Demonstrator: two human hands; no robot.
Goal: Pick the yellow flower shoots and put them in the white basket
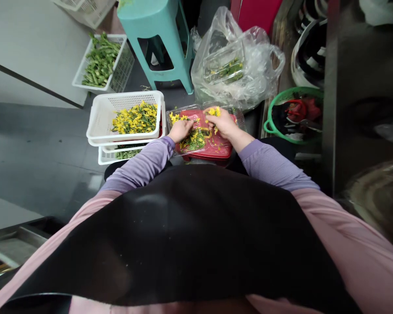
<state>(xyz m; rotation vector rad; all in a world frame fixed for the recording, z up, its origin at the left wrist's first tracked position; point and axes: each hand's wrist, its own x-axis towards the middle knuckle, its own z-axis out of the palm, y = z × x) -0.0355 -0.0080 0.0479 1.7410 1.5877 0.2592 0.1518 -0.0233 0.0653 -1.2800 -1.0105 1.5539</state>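
Observation:
My right hand (225, 124) is closed around a small bunch of yellow flowers (213, 112), with blossoms poking out above and below the fingers. My left hand (181, 130) is pinched shut near some green stems; what sits between its fingertips is too small to make out. Both hands are over an open clear plastic clamshell box (240, 121). Inside its left half lie more yellow blossoms and chopped-looking green bits (195, 141). The box rests on a red surface (227, 152) in front of my knees.
Left of the box stand stacked white baskets (96, 115) with yellow-flowered greens. Beyond are a basket of green stalks (100, 61), a turquoise stool (150, 22) and a clear bag (212, 43) with a filled plastic box. A green basin (268, 126) stands right.

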